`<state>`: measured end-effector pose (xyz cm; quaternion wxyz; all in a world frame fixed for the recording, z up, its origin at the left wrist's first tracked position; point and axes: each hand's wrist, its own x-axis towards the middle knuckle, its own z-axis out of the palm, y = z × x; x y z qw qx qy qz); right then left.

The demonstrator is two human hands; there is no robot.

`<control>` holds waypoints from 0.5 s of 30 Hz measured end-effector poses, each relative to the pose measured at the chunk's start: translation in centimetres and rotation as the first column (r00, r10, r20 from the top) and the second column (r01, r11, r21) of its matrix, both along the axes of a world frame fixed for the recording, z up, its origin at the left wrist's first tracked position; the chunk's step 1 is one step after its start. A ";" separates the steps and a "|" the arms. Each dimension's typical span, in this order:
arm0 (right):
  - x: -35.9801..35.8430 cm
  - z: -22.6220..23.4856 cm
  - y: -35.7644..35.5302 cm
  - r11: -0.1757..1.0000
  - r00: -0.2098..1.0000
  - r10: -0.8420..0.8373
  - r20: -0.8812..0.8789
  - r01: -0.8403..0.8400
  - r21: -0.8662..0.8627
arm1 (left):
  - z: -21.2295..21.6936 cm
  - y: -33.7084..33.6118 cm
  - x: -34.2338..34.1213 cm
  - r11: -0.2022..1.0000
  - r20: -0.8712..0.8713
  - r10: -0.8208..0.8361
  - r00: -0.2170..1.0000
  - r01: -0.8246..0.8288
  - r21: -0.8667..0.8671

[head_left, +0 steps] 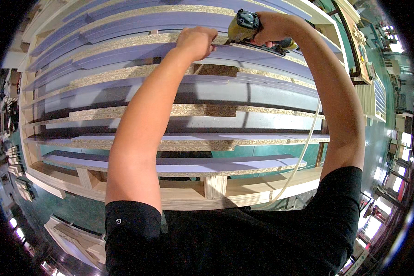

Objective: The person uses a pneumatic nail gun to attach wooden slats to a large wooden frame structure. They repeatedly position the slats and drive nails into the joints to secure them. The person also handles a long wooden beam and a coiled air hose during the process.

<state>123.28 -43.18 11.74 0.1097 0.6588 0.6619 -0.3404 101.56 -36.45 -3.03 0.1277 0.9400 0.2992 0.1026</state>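
My right hand [273, 28], at the far right, is closed around the grip of a yellow-and-black air nail gun [243, 28]. The gun's nose sits at a long particleboard strip [145, 43] with purple-grey board beside it. Left of the gun, my left hand [195, 42] is closed with curled fingers over this same strip, apart from the gun. Its fingertips are partly hidden. Several similar strips [161, 110] run side by side across a pale wooden frame [244, 200] in front of me.
A pale air hose [301, 158] hangs over the frame's near right part. Short wooden blocks [215, 186] stand along its near rail. To the right is a wooden bench [354, 43] with items on it. More boards [76, 241] lie low at the near left, above a green floor [78, 207].
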 end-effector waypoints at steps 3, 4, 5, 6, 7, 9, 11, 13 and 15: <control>0.7 -0.6 -0.3 0.997 0.999 0.032 -0.038 -0.029 0.071 | 0.2 -0.4 -0.2 1.000 0.055 0.001 0.998 -0.003 0.023; 0.9 -0.9 -0.5 0.993 0.997 0.050 -0.066 -0.043 0.107 | 0.6 -0.6 -0.3 1.000 0.040 0.006 0.999 -0.006 0.009; 1.1 -1.0 -0.5 0.993 0.998 0.031 -0.050 -0.025 0.112 | 0.9 -0.7 -0.2 1.000 0.024 0.010 1.000 -0.010 -0.005; 1.2 -1.2 -0.6 0.993 0.999 0.012 -0.035 -0.008 0.117 | 0.9 -0.7 -0.1 1.000 0.011 0.005 1.000 -0.005 0.005; 1.0 -1.1 -0.5 0.992 1.000 0.002 -0.019 0.001 0.125 | 0.8 -0.5 -0.2 1.000 -0.003 0.009 1.000 -0.009 0.018; 0.5 -0.7 -0.2 1.000 0.992 -0.022 0.124 0.019 0.018 | 0.6 -0.3 -0.2 1.000 -0.038 -0.012 0.999 0.012 0.014; 0.1 -0.8 0.5 1.000 0.993 -0.019 0.118 0.019 -0.006 | 0.6 -0.4 -0.7 1.000 -0.007 0.008 1.000 -0.008 -0.003; 0.2 -0.2 0.0 0.996 0.996 -0.086 0.039 0.086 -0.005 | 0.6 -0.2 -0.3 0.999 -0.009 -0.015 1.000 0.015 -0.046; -1.8 1.1 0.8 0.987 0.988 -0.155 0.020 0.156 -0.036 | 1.5 0.2 -0.9 0.997 -0.108 -0.023 0.994 0.015 -0.077</control>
